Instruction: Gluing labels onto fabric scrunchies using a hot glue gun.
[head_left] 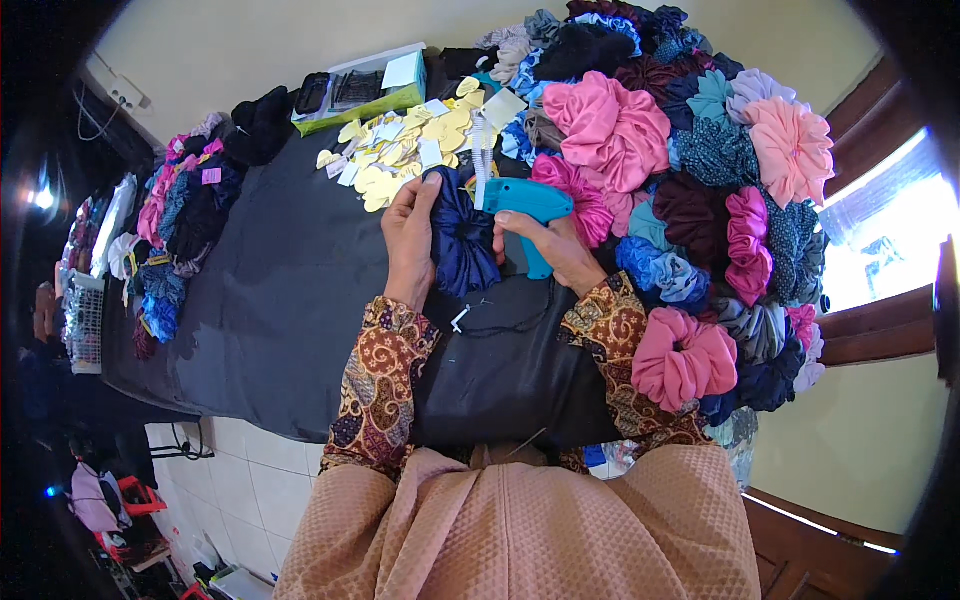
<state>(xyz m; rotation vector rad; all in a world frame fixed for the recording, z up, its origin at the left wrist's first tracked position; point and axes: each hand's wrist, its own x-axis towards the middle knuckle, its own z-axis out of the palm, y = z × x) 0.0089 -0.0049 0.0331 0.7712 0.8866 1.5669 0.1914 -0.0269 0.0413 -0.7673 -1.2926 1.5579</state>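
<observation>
My left hand (408, 240) pinches the left edge of a navy blue satin scrunchie (463, 248), thumb uppermost. In my right hand (562, 252) is a teal tagging gun (532, 200), its handle wrapped by my fingers. The gun's front end points left and meets the upper right part of the scrunchie; whether its needle is in the cloth cannot be seen. A white strip of plastic tag fasteners (482, 150) stands up from the gun's front. Below the scrunchie, a small white piece (460, 319) and a thin black cord (520, 326) lie on the black cloth.
A large heap of scrunchies (690, 200) covers the right side. Loose yellow and white tags (410, 140) are spread at the back, beside a green-edged box (365, 90). More scrunchies (170, 230) lie at the left end of the black-covered table (290, 290).
</observation>
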